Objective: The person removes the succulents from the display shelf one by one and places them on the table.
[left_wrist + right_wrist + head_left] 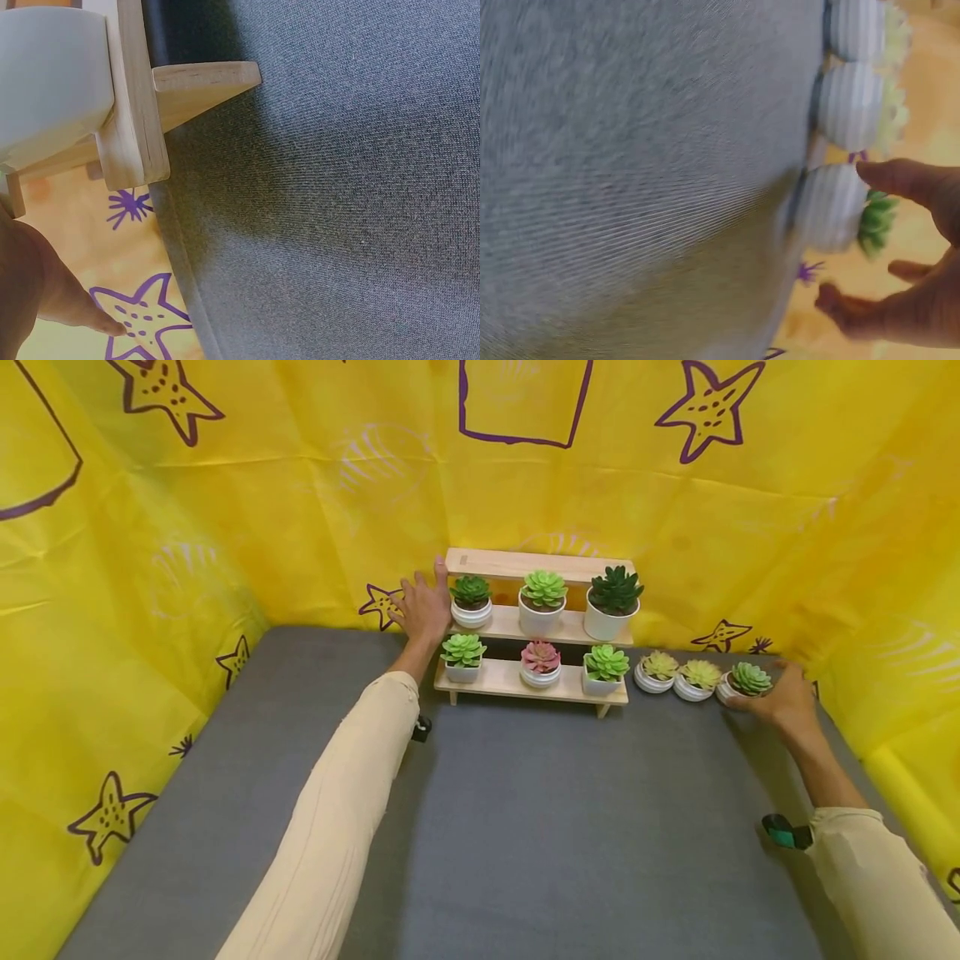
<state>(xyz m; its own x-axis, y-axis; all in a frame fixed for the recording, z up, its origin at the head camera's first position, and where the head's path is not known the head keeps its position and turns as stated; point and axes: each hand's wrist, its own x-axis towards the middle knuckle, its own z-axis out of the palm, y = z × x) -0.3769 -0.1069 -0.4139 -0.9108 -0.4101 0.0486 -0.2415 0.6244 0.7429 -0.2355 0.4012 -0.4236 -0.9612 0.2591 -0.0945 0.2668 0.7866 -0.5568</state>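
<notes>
My left hand [426,610] is at the left end of a wooden tiered stand [528,678], fingers spread, thumb against its upper end. In the left wrist view, part of that hand [45,289] shows below the stand's wooden end [135,142]. At the far right, my right hand [787,700] reaches around a green succulent in a white ribbed pot [726,692]. The right wrist view has the thumb touching this pot [831,210], while the other fingers [847,311] stay apart from it. Two pale yellow succulents [660,665] [702,674] in similar pots sit beside it.
The stand's middle tier carries dark green [471,591], light green [543,588] and deep green [617,590] succulents. Two green ones [463,650] [606,662] flank a pink one [541,658] below. Yellow patterned cloth [300,527] borders the grey table [570,827].
</notes>
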